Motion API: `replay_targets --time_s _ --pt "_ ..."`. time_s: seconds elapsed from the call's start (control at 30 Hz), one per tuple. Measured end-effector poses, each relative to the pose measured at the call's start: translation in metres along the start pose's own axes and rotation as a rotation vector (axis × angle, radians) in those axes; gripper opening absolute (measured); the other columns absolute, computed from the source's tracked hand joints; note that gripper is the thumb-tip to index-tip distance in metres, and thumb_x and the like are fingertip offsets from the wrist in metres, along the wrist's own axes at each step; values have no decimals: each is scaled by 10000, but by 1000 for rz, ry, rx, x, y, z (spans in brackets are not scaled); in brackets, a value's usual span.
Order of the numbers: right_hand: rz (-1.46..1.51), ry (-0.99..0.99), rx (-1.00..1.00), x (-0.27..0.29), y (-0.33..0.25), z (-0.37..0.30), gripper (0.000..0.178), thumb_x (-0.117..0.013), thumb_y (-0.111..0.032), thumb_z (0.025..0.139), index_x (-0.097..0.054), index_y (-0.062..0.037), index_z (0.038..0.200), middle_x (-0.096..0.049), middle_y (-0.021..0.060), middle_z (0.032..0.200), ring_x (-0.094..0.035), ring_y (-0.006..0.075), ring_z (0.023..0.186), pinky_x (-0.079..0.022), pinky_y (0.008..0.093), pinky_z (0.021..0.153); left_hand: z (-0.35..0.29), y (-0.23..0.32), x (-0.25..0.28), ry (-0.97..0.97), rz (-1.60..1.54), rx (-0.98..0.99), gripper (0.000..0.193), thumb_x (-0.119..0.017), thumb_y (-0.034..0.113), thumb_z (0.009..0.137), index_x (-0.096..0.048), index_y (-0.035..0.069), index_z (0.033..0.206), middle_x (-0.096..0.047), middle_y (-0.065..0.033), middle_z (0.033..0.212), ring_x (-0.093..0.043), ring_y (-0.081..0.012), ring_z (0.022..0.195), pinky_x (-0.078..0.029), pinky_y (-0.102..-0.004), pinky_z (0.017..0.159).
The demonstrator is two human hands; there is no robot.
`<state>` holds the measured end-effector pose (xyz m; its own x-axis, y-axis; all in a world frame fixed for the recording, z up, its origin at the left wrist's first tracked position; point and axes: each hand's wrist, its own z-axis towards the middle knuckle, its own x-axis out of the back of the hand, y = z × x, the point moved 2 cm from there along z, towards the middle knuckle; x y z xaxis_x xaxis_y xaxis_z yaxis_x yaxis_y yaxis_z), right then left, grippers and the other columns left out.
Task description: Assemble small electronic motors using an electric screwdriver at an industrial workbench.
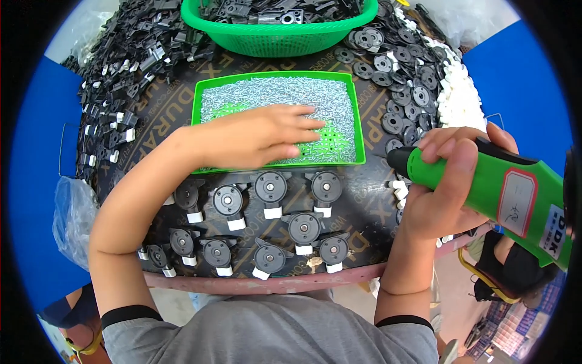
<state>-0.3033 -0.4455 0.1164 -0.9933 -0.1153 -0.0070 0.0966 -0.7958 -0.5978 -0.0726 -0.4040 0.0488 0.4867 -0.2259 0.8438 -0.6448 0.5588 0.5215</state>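
Note:
My left hand (pixel 257 134) lies flat, fingers spread, on the small silver screws (pixel 285 94) in a shallow green tray (pixel 197 100). My right hand (pixel 445 182) grips a green electric screwdriver (pixel 503 188), its black tip pointing left toward the tray's right edge. In front of me, several round black plastic parts with white clips (pixel 270 189) lie in rows on the dark board (pixel 364 236).
A green mesh basket (pixel 273 33) of black brackets stands at the back. Loose black brackets (pixel 121 79) are heaped at the left, black discs (pixel 400 91) and white clips (pixel 464 97) at the right. A plastic bag (pixel 70 218) hangs at the left edge.

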Motion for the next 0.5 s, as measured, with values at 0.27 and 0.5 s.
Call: replay_targets --time_s 0.27,0.5 --pt "66 23 0 4 -7 1 340 -569 -86 962 -454 17 1265 -558 102 799 -533 168 599 -472 325 592 -43 6 23 -222 31 155 598 -515 359 1001 -399 65 1509 -329 -109 1606 -225 -371 1504 -206 -530 1213" --pt "31 4 -25 0 -5 0 393 -624 -124 947 -426 11 1259 -581 91 732 -557 158 589 -503 326 601 -26 6 -6 -229 160 4 769 -362 595 1013 -321 34 1537 -255 -129 1630 -166 -332 1524 -137 -515 1236"
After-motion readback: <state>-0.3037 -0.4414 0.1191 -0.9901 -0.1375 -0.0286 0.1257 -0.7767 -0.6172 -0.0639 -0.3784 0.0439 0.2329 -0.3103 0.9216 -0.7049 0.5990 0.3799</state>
